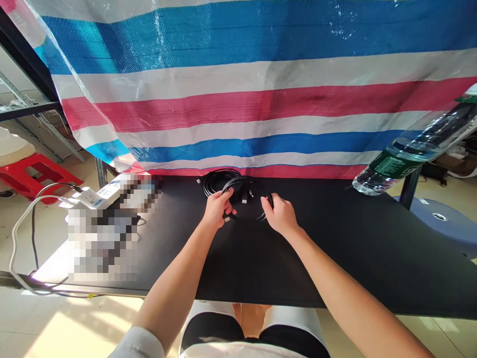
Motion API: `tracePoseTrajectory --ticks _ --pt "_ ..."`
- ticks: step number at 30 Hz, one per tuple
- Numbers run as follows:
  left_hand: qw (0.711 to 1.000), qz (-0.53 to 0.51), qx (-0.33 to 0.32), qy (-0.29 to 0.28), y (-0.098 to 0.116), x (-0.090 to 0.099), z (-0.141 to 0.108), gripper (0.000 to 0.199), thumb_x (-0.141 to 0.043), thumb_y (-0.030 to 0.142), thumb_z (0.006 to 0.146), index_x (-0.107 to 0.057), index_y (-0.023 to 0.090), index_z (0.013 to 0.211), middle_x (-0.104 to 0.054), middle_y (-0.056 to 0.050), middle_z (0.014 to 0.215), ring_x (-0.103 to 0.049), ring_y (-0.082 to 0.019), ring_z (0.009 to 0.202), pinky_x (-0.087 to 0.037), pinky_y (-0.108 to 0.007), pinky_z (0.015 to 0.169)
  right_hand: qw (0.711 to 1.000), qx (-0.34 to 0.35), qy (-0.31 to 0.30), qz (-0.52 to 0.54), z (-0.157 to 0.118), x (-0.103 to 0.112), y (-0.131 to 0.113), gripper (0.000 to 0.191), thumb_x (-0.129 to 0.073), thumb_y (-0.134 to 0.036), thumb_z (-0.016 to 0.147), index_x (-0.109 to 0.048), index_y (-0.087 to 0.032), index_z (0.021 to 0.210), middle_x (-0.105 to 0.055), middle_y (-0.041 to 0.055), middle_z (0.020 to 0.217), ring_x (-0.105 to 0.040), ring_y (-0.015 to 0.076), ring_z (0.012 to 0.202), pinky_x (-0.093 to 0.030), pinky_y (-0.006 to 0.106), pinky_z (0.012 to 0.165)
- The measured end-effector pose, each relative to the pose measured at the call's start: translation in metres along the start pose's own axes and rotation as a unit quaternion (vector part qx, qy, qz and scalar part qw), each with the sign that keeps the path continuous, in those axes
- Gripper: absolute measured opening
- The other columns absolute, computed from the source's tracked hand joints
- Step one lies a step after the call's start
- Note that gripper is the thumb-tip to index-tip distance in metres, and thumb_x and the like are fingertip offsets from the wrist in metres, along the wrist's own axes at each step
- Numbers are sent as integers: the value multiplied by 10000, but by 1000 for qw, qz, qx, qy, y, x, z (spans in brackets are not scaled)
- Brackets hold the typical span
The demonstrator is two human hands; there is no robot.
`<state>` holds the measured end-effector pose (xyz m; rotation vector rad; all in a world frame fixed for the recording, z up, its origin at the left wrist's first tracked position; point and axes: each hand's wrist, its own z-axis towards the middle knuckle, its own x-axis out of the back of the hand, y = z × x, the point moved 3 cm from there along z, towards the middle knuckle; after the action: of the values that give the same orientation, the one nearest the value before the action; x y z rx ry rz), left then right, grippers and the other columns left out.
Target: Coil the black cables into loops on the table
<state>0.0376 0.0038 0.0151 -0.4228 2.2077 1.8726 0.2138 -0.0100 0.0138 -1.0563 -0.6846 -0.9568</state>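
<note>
Several black cables (211,182) lie coiled at the back middle of the black table, with light-coloured plugs showing around the coil. My left hand (219,208) is at the front of this coil, its thumb and fingers closed on black cable; one plug end shows just below its fingers. To the right, my right hand (279,213) is closed on a separate piece of black cable (262,216), whose thin ends stick out to the left of the fingers. A gap of table lies between the two hands.
The black table (246,268) meets a striped plastic sheet (238,109) at its back. A large water bottle (395,161) stands at the back right. On the left are a white power strip (108,191) with cords and blurred items. A red stool (37,174) is beyond.
</note>
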Motion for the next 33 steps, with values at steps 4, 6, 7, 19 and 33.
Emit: tracePoseTrajectory --ticks 4,6,7,19,33 --pt "995 -92 4 48 12 20 11 267 -723 171 635 -461 186 584 -445 81 445 -410 -50 365 -458 -208 440 987 -60 -110 -105 28 -6 -28 390 -340 -367 959 -653 -142 910 -719 172 851 -697 292 843 -456 313 673" --pt "990 -117 -24 78 16 31 18 207 -695 101 611 -520 177 691 -563 48 567 -533 -72 466 -516 -229 544 983 -78 -132 -104 47 -9 -41 427 -299 -357 975 -665 -137 983 -722 181 951 -688 280 923 -463 311 726" --pt "987 -117 -43 97 18 37 21 230 -676 77 600 -542 181 755 -610 32 642 -594 -92 545 -534 -245 599 983 -81 -135 -97 57 -11 -48 442 -286 -352 980 -670 -134 1006 -720 181 988 -681 269 952 -463 304 752" --pt "884 425 -98 168 10 57 35 457 -563 77 683 -653 177 1119 -537 -150 1389 -447 -311 1339 -373 -431 1099 988 -73 -111 -72 98 -51 -59 378 -458 -202 885 -583 -57 1211 -660 257 1059 -641 336 963 -455 391 750" --pt "863 437 -106 229 17 64 31 424 -537 136 728 -620 173 1143 -496 -157 1415 -358 -290 1397 -332 -407 1119 930 268 -202 -149 47 -58 -74 429 -480 -470 925 -654 -106 1067 -695 169 1006 -617 263 987 -401 347 857"
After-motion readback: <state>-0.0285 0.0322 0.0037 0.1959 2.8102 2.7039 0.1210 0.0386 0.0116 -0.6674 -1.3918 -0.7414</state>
